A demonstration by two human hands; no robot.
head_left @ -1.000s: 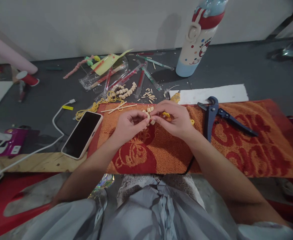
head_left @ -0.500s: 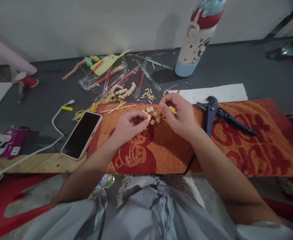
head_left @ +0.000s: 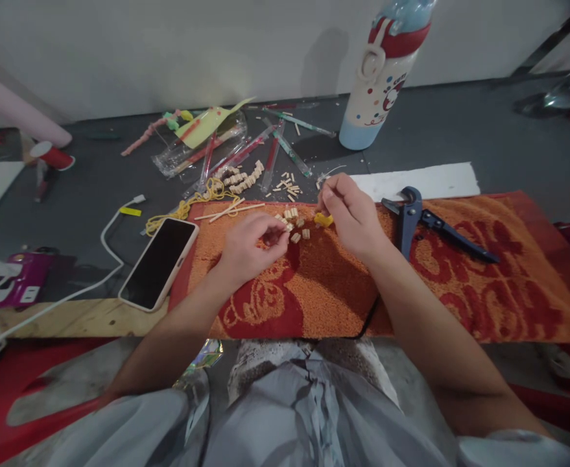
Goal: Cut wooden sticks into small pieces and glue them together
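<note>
My left hand (head_left: 253,248) is closed in a pinch over an orange and red towel (head_left: 333,285), with a small pale wooden piece (head_left: 288,227) at its fingertips. Several more ribbed wooden pieces (head_left: 305,233) lie loose on the towel just beyond those fingertips. Thumb and fingers of my right hand (head_left: 355,217) are pressed together above the towel's far edge; whatever they may hold is too small to make out. Close to the right fingers, a yellow object (head_left: 323,219) rests on the towel.
Blue cutters (head_left: 411,217) lie right of my right hand, by a white strip (head_left: 421,180). A tall bottle (head_left: 375,97) stands behind. Short sticks (head_left: 288,187), thin wrapped tubes (head_left: 272,155) and yellow cord (head_left: 182,209) lie beyond the towel. A phone (head_left: 161,263) is at left.
My right hand has shifted slightly right and its fingers have drawn closer together, uncovering more of the yellow object. My left hand stays nearly in place, its fingers rolled a little.
</note>
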